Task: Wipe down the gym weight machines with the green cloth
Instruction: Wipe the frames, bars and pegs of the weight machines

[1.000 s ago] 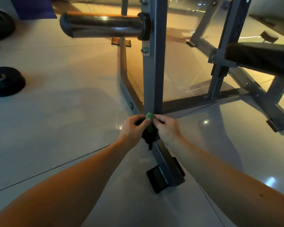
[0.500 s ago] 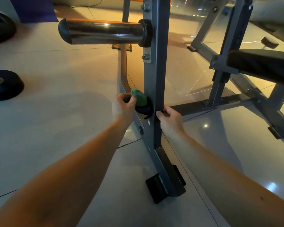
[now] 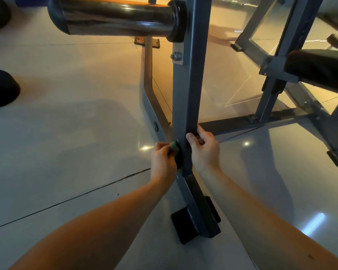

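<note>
Slid lower on grey post (image 3: 191,84), frame centre: left hand (image 3: 162,160) clutches green cloth (image 3: 173,147) against it; right hand (image 3: 203,151) grips it.

Glossy tiled floor (image 3: 66,133) with grey machine frame (image 3: 191,84), black foot pad (image 3: 181,225), dark round base (image 3: 0,88) at left

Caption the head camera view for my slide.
Left hand holds the green cloth against the grey steel upright post while right hand grips it.

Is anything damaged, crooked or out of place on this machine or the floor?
Nothing stands out. The left hand holds the green cloth against the grey post, the right hand holds the post, and the floor looks dry.
</note>
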The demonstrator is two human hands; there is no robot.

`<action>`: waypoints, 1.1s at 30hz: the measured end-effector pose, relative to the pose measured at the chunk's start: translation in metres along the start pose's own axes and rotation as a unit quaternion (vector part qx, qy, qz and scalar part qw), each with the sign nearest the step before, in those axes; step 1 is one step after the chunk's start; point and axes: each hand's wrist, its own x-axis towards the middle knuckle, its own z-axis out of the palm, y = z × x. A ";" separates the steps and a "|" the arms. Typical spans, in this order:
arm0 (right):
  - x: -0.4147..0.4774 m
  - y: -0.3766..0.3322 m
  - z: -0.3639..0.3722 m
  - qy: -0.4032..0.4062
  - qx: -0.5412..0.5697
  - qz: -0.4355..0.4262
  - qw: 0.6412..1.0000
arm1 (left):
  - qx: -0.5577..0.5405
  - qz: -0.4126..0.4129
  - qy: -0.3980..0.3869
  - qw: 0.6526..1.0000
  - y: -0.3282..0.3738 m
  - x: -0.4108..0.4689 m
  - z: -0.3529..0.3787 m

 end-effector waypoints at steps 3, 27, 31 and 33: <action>0.000 -0.001 0.000 0.001 -0.001 -0.002 1.000 | 0.057 -0.016 -0.001 0.998 0.005 0.000 -0.003; -0.006 0.012 0.000 -0.046 0.040 0.009 0.998 | -0.042 0.043 0.133 0.989 0.041 0.027 0.006; -0.009 0.010 0.002 -0.041 0.014 0.006 0.999 | -0.024 -0.090 0.055 0.994 -0.011 -0.014 0.017; -0.008 0.008 0.002 -0.041 0.008 0.012 0.999 | 0.015 -0.127 0.030 0.991 -0.019 -0.011 0.016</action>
